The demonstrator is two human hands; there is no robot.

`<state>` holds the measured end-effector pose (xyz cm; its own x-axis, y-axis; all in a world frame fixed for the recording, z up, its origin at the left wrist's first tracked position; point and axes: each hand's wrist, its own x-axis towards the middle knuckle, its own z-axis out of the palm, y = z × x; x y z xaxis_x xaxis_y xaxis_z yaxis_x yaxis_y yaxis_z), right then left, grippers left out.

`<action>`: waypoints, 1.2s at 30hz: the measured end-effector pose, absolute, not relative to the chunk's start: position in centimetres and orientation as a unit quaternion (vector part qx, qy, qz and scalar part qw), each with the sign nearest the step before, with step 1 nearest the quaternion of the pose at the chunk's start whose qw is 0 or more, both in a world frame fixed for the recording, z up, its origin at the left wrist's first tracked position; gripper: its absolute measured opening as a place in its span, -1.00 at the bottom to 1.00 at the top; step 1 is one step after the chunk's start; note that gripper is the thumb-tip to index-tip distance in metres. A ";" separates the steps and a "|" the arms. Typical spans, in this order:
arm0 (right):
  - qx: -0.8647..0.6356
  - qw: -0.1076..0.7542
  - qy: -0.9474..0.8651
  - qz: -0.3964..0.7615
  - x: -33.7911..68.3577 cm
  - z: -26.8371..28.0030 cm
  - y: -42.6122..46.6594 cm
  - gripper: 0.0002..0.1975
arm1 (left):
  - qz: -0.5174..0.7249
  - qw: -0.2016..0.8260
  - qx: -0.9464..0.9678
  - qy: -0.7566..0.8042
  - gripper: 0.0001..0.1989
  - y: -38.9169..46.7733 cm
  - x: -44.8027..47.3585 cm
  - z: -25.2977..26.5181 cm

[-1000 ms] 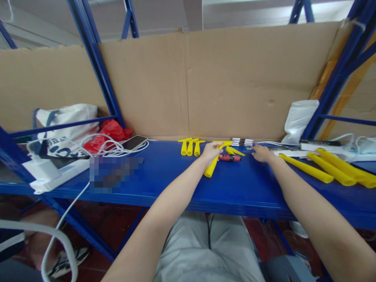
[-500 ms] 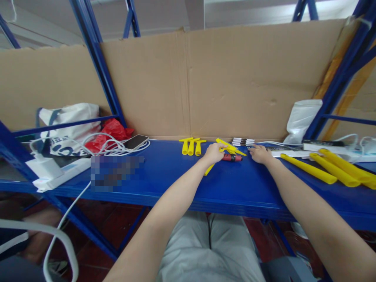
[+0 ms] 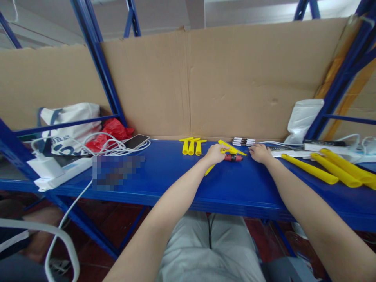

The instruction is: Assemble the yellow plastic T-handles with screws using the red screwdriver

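Observation:
My left hand (image 3: pixel 216 154) is closed around a yellow T-shaped plastic piece (image 3: pixel 237 151). Its crossbar slants down to the right beyond my fingers, and its stem shows below the hand toward the lower left. Just beside that hand a tool with a red and black handle (image 3: pixel 233 158) lies on the blue table (image 3: pixel 176 176). My right hand (image 3: pixel 261 153) is palm down with fingers apart on the tabletop, in front of a small stack of white and black pieces (image 3: pixel 243 141). Whether anything small lies under its fingertips is hidden.
Three yellow T-shaped pieces (image 3: pixel 191 147) stand in a row at the back. Several yellow tubes (image 3: pixel 310 169) lie to the right, near white power strips (image 3: pixel 289 152). Leftward are a phone (image 3: pixel 137 142), coiled white cables, a red bag (image 3: pixel 113 133) and a cloth bag (image 3: pixel 72 125). Cardboard (image 3: pixel 235 82) walls the back.
The crossbar of the yellow piece in my left hand has turned slightly. My right hand stays at almost the same spot, with only a small finger shift.

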<state>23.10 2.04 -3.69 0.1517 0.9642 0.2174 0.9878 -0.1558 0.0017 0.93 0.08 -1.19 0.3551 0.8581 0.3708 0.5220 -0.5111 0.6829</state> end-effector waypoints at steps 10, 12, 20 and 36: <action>-0.737 0.082 -0.664 -0.098 22.8 -3.4 1.7 -0.62 | 0.355 0.209 0.805 0.427 -0.63 -0.1 0.8 -1.1; -0.735 0.086 -0.665 -0.099 22.8 -3.3 1.8 -0.65 | 0.347 0.202 0.809 0.430 -0.63 -0.2 0.8 -1.1; -0.755 0.082 -0.650 -0.019 23.0 -3.0 2.7 -0.75 | 0.315 0.172 0.827 0.433 -0.63 -0.3 0.9 -1.0; -0.725 0.160 -0.670 0.004 22.5 -2.4 2.2 -0.84 | 0.287 0.138 0.837 0.446 -0.62 -0.4 0.8 -0.8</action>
<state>22.47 2.19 -2.45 0.1031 0.9725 0.2089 0.9702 -0.0520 -0.2367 0.80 -0.37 -0.84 0.4384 0.8247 0.3572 0.6667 -0.5650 0.4862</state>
